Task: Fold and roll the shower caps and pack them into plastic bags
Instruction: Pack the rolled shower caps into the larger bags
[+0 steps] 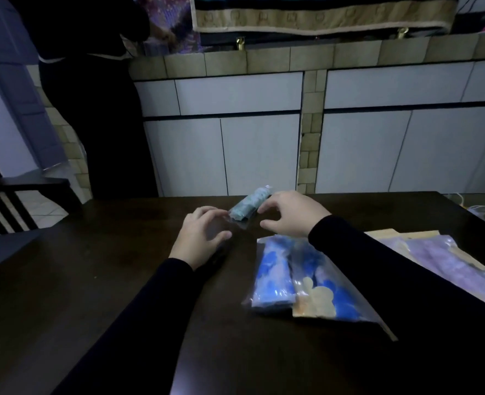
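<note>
On dark table (93, 280), both hands (200, 236) (291, 216) flanking bagged teal cap (248, 208)

The place was a home, most likely a kitchen or dining area. A long built-in counter (307, 57) faced with small beige tiles ran across the back, and white cabinet doors (258, 155) with dark trim filled the space beneath it. A patterned cloth with a gold border (321, 19) hung over the counter's edge. In front stood a dark wooden dining surface (107, 280), with a dark slatted chair (10, 203) drawn up at its left. Pale floor tiles (49, 210) showed beyond the chair, and a panelled door (16, 89) stood at the far left. A person in dark clothing (93, 95) stood at the counter. The lighting was dim.
</note>
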A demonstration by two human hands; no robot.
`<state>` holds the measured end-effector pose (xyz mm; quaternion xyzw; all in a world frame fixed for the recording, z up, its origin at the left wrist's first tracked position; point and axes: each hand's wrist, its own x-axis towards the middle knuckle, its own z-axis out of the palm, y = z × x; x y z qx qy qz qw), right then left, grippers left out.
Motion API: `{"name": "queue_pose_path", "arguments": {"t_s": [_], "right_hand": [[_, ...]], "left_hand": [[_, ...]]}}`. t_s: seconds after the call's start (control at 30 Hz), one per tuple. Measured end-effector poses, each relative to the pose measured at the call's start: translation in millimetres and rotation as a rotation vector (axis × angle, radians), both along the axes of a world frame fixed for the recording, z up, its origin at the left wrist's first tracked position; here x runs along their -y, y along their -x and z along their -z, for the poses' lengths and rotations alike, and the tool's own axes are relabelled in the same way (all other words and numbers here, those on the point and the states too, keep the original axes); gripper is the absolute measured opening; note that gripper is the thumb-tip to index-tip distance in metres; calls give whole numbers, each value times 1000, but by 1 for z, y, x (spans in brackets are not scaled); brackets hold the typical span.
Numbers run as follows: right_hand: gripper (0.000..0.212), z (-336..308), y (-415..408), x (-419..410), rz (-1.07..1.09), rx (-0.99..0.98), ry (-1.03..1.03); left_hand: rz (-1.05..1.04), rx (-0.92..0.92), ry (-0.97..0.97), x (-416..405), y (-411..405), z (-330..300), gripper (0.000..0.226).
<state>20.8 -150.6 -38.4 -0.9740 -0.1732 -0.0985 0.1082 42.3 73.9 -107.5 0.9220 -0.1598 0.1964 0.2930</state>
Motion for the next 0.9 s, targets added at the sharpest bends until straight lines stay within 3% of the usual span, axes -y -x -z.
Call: {"name": "queue_pose_path", "arguments": {"t_s": [0.1, 0.23, 0.43, 0.6, 0.73, 0.9], "right_hand": [[35, 10, -27, -12, -3, 43, 117], [45, 21, -56, -19, -79, 75, 190], [32, 33, -74, -26, -204, 129, 206], [0, 43, -72, -13, -282, 96, -100], [6, 43, -59, -2, -199, 33, -425], [24, 37, -38, -3, -189, 38, -536]], "left_hand": [[-9, -32, -94, -6, -23, 2, 45], [15, -17, -49, -9, -48, 3, 44], [64, -127, 86, -4, -64, 2, 13], [181, -67, 315, -4, -56, 0, 25], [268, -59, 520, 1, -47, 0, 14], [209, 55, 563, 15, -35, -3, 11]]}}
